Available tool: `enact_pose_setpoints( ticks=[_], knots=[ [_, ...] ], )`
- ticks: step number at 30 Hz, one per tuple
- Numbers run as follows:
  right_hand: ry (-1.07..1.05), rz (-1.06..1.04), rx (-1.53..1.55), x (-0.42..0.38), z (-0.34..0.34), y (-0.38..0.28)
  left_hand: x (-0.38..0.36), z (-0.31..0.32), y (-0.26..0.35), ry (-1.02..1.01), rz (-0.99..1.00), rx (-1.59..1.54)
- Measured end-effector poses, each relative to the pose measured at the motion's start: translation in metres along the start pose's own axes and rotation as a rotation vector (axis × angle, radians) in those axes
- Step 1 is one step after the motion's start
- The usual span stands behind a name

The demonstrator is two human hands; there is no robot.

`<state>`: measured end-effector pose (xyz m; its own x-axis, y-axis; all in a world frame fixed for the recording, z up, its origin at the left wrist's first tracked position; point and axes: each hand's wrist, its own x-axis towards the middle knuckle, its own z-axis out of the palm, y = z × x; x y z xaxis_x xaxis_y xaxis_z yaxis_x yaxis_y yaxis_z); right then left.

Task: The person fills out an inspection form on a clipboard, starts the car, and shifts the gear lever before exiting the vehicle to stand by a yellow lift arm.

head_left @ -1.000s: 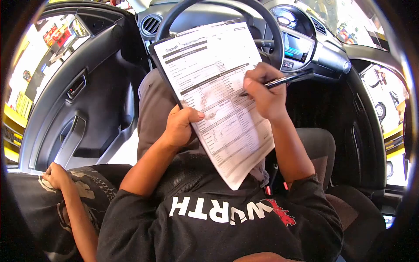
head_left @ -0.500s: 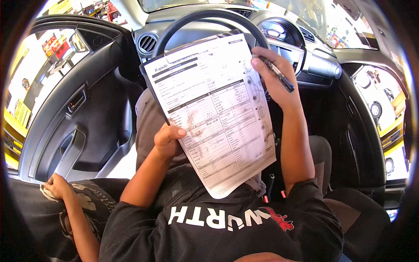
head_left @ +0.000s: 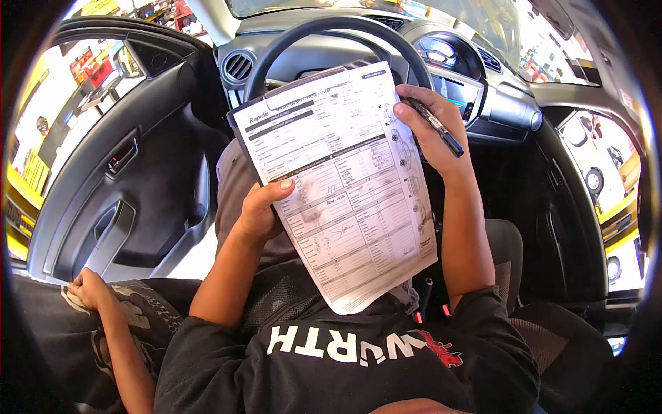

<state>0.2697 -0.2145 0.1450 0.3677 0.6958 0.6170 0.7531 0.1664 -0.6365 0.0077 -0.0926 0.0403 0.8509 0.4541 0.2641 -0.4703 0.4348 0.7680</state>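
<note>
A clipboard with a printed, partly filled-in form (head_left: 345,193) is tilted in front of my chest, its upper part overlapping the steering wheel (head_left: 296,33). My left hand (head_left: 264,207) grips the clipboard's left edge, thumb on top of the paper. At the upper right edge of the form is my right hand (head_left: 436,131), closed around a dark pen (head_left: 441,127), with thumb and fingertips at the paper's edge. Smudges and handwriting mark the form. The fingers of my left hand under the board are hidden.
An open car door (head_left: 138,179) is on the left. Another person's hand (head_left: 88,290) rests on their dark trousers beside me. Behind the wheel are the instrument cluster (head_left: 445,52) and a screen (head_left: 448,93). A passenger seat (head_left: 558,345) is at the right.
My left hand has moved up along the clipboard's edge. My right hand has lowered slightly to the paper's edge, still with the pen. The clipboard has shifted slightly right.
</note>
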Motion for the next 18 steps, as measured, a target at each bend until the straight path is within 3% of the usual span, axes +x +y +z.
enact_pose_setpoints(
  ticks=[4, 5, 7, 10, 12, 18],
  knots=[
    [0.078, 0.077, 0.017, -0.003, 0.002, -0.001, -0.008, -0.005, 0.006, 0.023, -0.169, 0.080],
    [0.123, 0.171, 0.041, -0.003, 0.003, -0.007, -0.008, -0.014, 0.001, -0.054, -0.225, 0.024],
    [0.192, 0.147, 0.225, 0.000, 0.003, 0.007, -0.008, -0.022, -0.004, -0.167, -0.342, -0.071],
    [0.230, 0.140, 0.370, 0.009, -0.003, 0.018, 0.000, -0.021, -0.014, -0.237, -0.226, -0.023],
    [0.207, 0.160, 0.465, 0.012, -0.004, 0.020, -0.001, -0.017, -0.015, -0.223, -0.257, -0.036],
    [0.170, 0.178, 0.390, 0.017, -0.005, 0.014, 0.000, -0.011, -0.026, -0.222, -0.290, -0.135]
  ],
)
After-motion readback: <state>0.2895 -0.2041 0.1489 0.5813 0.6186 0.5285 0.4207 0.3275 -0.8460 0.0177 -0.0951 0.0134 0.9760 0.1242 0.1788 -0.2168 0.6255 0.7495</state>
